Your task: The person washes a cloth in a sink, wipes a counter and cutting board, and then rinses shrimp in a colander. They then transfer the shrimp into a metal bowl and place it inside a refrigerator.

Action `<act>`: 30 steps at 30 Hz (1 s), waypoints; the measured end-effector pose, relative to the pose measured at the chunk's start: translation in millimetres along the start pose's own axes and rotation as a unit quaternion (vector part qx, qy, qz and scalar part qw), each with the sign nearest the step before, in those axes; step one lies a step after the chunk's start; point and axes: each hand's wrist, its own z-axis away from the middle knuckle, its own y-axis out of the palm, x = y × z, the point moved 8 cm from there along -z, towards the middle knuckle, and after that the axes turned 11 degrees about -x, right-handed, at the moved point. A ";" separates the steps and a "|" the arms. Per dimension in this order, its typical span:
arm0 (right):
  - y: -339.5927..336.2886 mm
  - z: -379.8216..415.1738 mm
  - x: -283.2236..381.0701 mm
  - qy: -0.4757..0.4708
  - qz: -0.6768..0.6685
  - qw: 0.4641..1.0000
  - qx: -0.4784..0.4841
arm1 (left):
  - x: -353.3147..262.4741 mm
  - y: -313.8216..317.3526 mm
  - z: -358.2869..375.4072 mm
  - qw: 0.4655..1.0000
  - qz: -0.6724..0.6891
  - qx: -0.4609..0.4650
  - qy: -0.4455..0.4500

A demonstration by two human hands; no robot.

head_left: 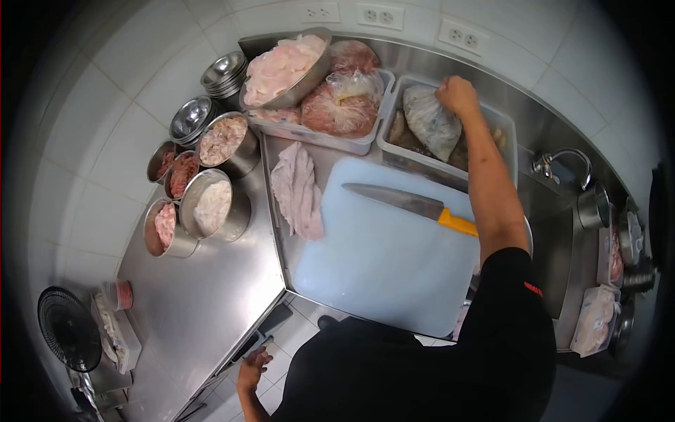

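My right hand (pixel 457 95) is closed on the gathered top of a clear plastic bag (pixel 430 125) with pale contents. The bag sits in a translucent plastic tub (pixel 512 151), over dark pieces that I cannot make out. My left hand (pixel 253 369) hangs low beside the counter's edge, fingers loosely curled and apart, holding nothing. Under my right forearm, a knife (pixel 401 200) with a yellow handle lies across the pale blue cutting board (pixel 380 274). A crumpled cloth (pixel 297 190) lies at the board's left edge.
A second tub (pixel 373 146) holds bagged ground meat and a steel bowl (pixel 320 67) of pale meat. Several steel containers (pixel 235 218) of meat line the left counter (pixel 204 295). To the right are a sink (pixel 548 260) with a tap (pixel 580 158) and a bagged piece of meat (pixel 596 320).
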 end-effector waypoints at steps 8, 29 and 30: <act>-108.0 -8.8 -11.5 -0.088 -0.021 0.990 -0.105 | 45.6 48.3 19.2 0.998 -0.033 0.056 -0.015; -158.4 254.6 -317.5 -0.006 0.083 0.994 0.068 | 255.2 115.5 47.8 0.924 -0.343 0.155 0.071; -136.3 263.4 -329.4 -0.006 0.073 0.994 0.081 | 254.1 124.1 55.6 0.900 -0.389 0.168 0.106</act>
